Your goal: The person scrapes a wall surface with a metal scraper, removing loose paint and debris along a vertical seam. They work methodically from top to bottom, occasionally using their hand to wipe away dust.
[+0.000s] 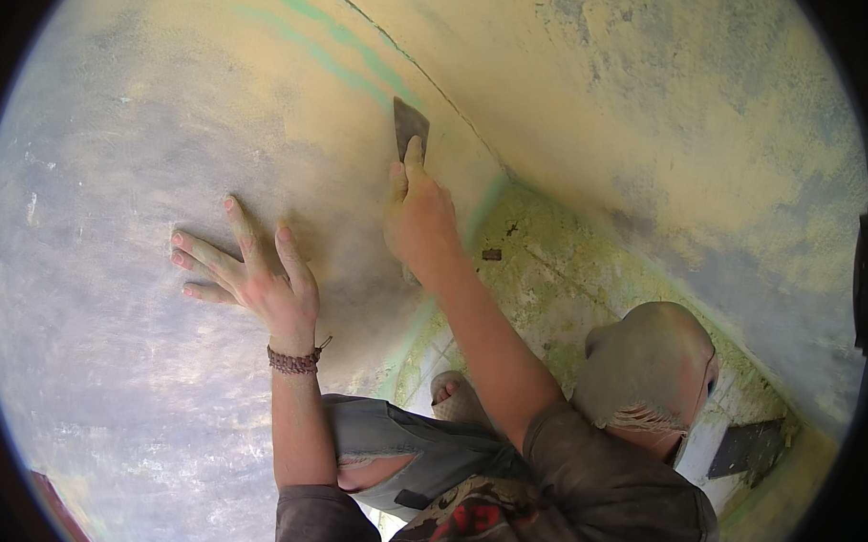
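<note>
My right hand (425, 217) grips a putty knife (410, 123) with a dark metal blade, one finger laid along the blade. The blade points up the picture and lies against the patchy wall (324, 145), close to the corner. Part of the handle is hidden in my fist. Green streaks (362, 61) run down the wall to just above the blade's tip. To the left, my left hand (269, 283) rests on the same wall with its fingers spread. A braided bracelet (292, 361) circles that wrist.
A dark crack (426, 74) follows the corner where a second patchy wall (697, 137) meets the first. Below, the tiled floor (534, 289) is covered with yellow-green dust. A small brown chip (491, 254) and a dark flat piece (747, 448) lie on it. My bent, torn-jeaned knees (653, 372) are near the walls.
</note>
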A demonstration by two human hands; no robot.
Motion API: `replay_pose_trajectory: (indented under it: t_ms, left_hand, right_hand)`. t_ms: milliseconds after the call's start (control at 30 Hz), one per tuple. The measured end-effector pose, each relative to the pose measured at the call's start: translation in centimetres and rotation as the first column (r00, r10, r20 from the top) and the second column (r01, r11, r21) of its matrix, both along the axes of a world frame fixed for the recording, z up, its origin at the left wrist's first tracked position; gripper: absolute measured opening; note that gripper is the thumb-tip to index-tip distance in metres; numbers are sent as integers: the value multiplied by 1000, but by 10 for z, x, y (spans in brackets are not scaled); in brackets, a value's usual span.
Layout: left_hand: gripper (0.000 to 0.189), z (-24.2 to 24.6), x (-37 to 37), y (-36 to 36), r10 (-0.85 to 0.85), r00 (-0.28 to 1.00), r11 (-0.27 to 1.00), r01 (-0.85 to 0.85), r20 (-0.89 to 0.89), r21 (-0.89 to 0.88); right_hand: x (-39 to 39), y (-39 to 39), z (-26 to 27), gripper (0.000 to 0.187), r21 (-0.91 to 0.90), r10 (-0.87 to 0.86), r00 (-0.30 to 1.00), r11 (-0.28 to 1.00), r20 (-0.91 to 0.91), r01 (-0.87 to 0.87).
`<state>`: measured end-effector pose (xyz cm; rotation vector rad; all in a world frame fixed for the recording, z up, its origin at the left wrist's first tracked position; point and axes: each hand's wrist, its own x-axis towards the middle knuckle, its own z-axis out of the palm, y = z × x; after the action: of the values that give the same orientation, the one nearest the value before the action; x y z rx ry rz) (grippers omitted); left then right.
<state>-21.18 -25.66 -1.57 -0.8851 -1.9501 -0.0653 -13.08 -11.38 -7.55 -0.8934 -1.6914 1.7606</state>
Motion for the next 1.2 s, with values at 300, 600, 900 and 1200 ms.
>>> replay_pose_trajectory:
  t_ms: [300, 600, 900, 1200]
  left_hand:
    - [55, 1, 9, -5, -6, 1000, 1000, 6, 15, -29]
    - [47, 0, 14, 12, -194, 979, 981, 195, 55, -5]
    - [46, -37, 50, 22, -358, 161, 934, 81, 920, 349]
    - [40, -25, 75, 44, -448, -310, 894, -176, 838, 413]
  right_hand:
    - [-3, 14, 7, 57, 21, 23, 1000, 1000, 17, -23]
    - [0, 15, 11, 55, 3, 33, 999, 999, 43, -33]
    - [2, -17, 0, 60, -66, 122, 992, 991, 19, -121]
    - [12, 8, -8, 58, 54, 143, 986, 988, 81, -147]
